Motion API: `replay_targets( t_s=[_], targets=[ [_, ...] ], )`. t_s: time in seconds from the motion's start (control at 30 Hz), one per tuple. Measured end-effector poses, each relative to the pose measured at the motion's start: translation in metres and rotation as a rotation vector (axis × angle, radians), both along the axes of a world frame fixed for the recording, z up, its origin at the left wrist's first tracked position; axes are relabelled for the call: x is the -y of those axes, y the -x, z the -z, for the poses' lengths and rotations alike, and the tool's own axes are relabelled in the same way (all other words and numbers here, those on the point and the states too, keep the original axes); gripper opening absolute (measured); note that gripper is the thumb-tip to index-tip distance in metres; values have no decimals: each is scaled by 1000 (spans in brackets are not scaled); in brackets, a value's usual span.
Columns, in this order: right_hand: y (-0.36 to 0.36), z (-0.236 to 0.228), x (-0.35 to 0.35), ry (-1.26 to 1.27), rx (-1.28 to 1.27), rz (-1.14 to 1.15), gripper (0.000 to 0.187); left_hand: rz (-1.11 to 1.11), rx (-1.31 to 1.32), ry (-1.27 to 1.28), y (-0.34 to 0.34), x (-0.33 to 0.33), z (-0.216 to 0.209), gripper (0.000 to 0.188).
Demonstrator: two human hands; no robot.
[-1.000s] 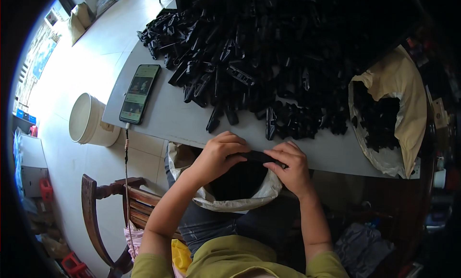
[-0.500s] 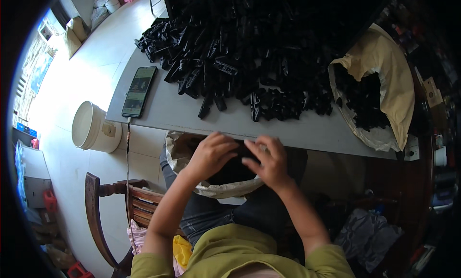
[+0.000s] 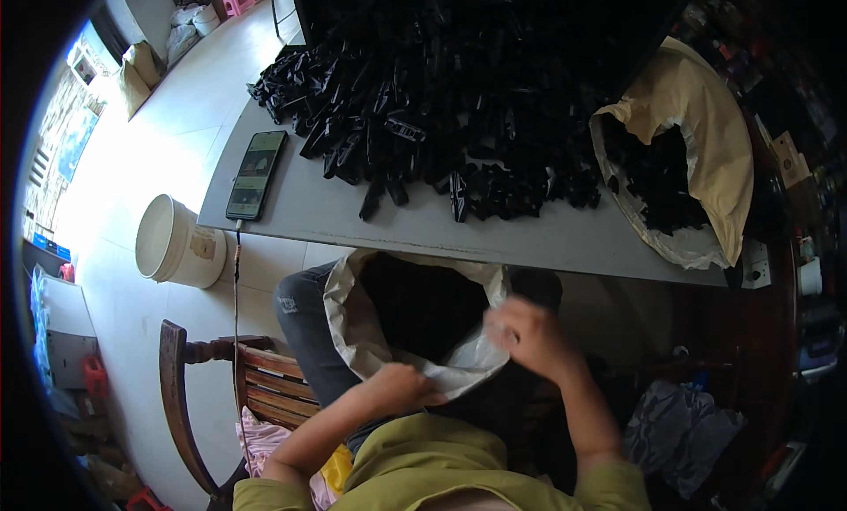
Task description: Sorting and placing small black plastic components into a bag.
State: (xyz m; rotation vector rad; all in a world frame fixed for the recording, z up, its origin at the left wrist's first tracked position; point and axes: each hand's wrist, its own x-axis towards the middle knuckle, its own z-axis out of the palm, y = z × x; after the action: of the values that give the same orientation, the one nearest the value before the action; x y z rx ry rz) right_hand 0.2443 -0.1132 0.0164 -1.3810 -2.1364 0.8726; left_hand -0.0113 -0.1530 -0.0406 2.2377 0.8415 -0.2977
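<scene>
A white woven sack (image 3: 348, 335) sits open-mouthed between my legs, under the table's front edge. Dark contents show inside it, too shadowed to make out one by one. My left hand (image 3: 401, 388) is closed on the near rim of the sack. At the sack's right rim is my right hand (image 3: 529, 336), slightly blurred, its fingers curled in against the rim. On the grey table beyond lies a large heap of black plastic parts (image 3: 406, 127).
At the table's right end lies a tan paper sack (image 3: 710, 149) holding black pieces. A phone (image 3: 257, 176) with a cable lies on the table's left side. A white bucket (image 3: 181, 242) stands on the floor to the left, near a wooden chair (image 3: 273, 379).
Both hands have moved apart from above the sack's mouth: the left down to the near rim, the right to the right rim. The sack's mouth is wider and more visible.
</scene>
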Motion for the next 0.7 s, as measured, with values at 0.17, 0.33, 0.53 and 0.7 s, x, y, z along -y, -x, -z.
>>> replay_targets(
  t_s=[0.17,0.33,0.53,0.7],
  targets=[
    [32,2,-90,-458,98,298,21,-260,457,-347,-23,-83,-44,15],
    [51,7,-112,-407,369,399,27,-584,616,-601,-56,-156,-64,24],
    [45,10,-115,-566,277,470,26,-605,532,-667,-48,-170,-41,22],
    [38,7,-98,-605,-131,524,21,-657,559,-699,-51,-167,-55,28]
  ],
)
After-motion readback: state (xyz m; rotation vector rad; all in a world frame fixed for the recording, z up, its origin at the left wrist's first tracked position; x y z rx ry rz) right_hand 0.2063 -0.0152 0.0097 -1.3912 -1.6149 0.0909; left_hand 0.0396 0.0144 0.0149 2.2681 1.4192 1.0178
